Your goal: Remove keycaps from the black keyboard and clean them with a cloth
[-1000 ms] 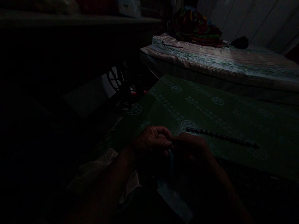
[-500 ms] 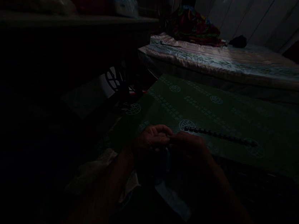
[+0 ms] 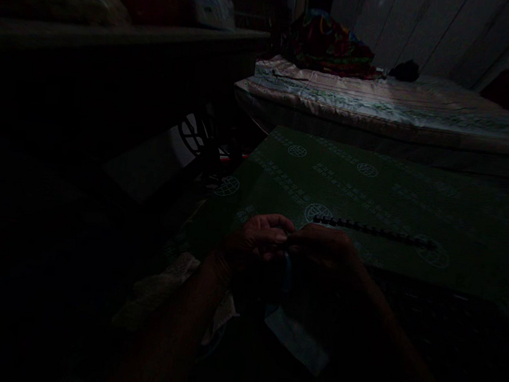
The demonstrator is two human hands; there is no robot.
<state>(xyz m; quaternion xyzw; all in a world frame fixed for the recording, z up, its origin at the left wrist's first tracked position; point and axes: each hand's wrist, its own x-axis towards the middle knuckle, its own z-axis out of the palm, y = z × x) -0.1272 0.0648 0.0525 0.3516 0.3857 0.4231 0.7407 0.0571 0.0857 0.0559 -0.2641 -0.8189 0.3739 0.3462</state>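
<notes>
The scene is very dark. My left hand (image 3: 258,235) and my right hand (image 3: 322,245) meet over the near part of a green printed board (image 3: 330,175), fingertips pinched together. Whatever sits between the fingers is too dark and small to name. Below the fingertips hangs a thin bluish strip (image 3: 288,271). Lower down lies a pale, flat bluish piece (image 3: 297,340); whether it joins the strip I cannot tell. Beyond my right hand a dark toothed strip (image 3: 374,230) rests on the board. A pale crumpled cloth (image 3: 165,285) is partly hidden behind my left forearm.
Dark clustered items (image 3: 452,311) lie at the right, hard to make out. A bed (image 3: 397,106) with a patterned blanket (image 3: 330,46) stands behind the board. At the left is a raised tabletop (image 3: 162,36) with bags, and a spoked black wheel (image 3: 191,135) below.
Both hands stay in nearly the same place, with only a slight shift of the right hand and fingers. The hanging bluish strip has moved a little to the right.
</notes>
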